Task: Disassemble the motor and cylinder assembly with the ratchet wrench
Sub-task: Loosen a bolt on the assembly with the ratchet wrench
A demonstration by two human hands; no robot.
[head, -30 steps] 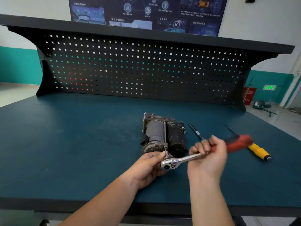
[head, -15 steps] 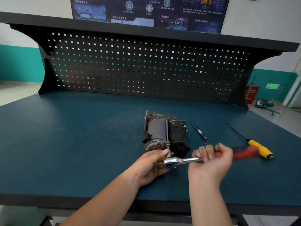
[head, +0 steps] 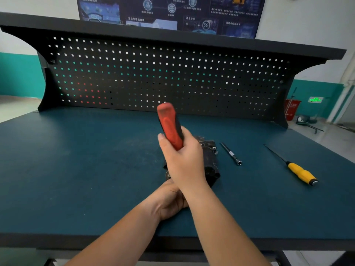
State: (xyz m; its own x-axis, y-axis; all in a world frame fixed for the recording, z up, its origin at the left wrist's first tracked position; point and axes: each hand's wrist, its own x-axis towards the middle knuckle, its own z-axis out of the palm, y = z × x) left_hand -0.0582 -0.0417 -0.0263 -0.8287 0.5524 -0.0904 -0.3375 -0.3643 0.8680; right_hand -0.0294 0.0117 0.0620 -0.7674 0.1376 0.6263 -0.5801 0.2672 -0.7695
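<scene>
Now the right hand (head: pixel 184 162) grips the ratchet wrench (head: pixel 170 127), handle toward twelve o'clock, over the motor and cylinder assembly (head: pixel 211 164) at the centre of the bench (head: pixel 76 169). The left hand (head: pixel 167 200) at six o'clock hides its grip. I'd press the head square.

Right grip (head: pixel 184 164) clenched, left grip (head: pixel 169 202) tucked beneath

**Two bare arms, two bare hands**

Both arms are bare from the bottom edge up. The right arm (head: pixel 221 223) is long and smooth, and it gets thinner at the wrist. The right grip (head: pixel 184 162) is a bare hand, and its thumb (head: pixel 161 137) has a short nail. The left arm (head: pixel 123 240) looks the same. The left grip (head: pixel 169 200) is a bare hand too, partly hidden behind the right wrist.
</scene>
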